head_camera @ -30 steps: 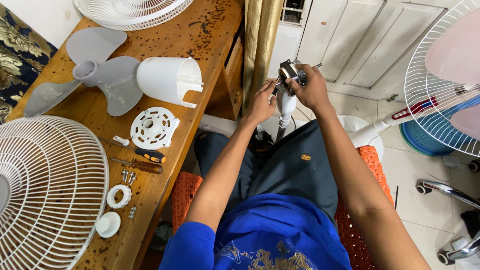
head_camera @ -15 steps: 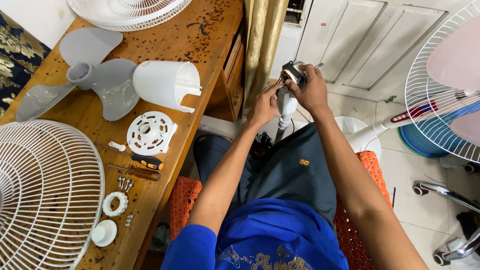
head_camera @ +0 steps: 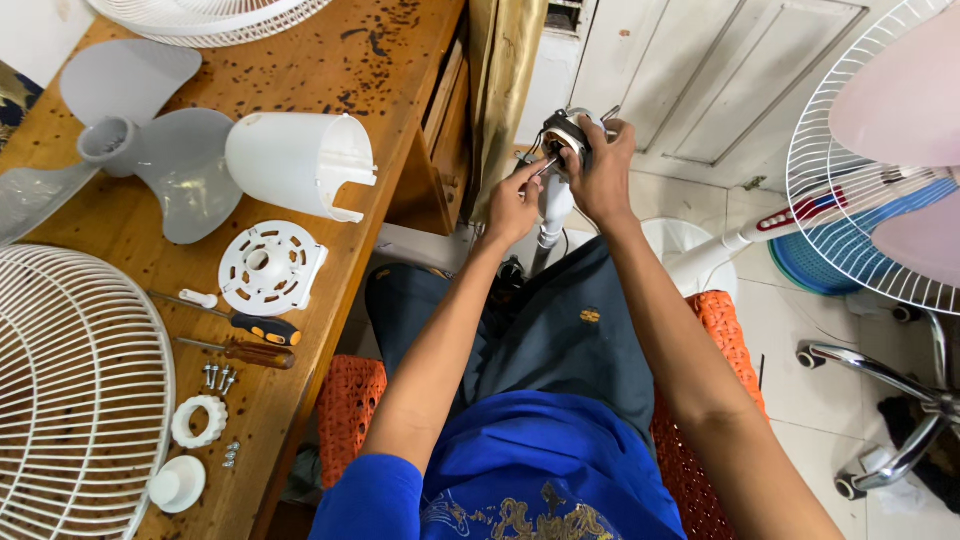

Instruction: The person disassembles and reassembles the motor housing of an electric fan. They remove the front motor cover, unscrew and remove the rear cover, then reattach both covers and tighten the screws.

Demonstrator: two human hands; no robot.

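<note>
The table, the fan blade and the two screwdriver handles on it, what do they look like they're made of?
The table looks like varnished wood: orange-brown grain with a sheen and dark specks. The fan blade seems to be translucent grey plastic, smooth and moulded. The black-and-orange screwdriver handle is probably plastic or rubber; the reddish-brown screwdriver handle could be plastic or wood, hard to tell.

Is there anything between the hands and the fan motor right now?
Nothing visible. The right hand grips the fan motor directly, and the left hand touches its underside beside the white neck.
</note>
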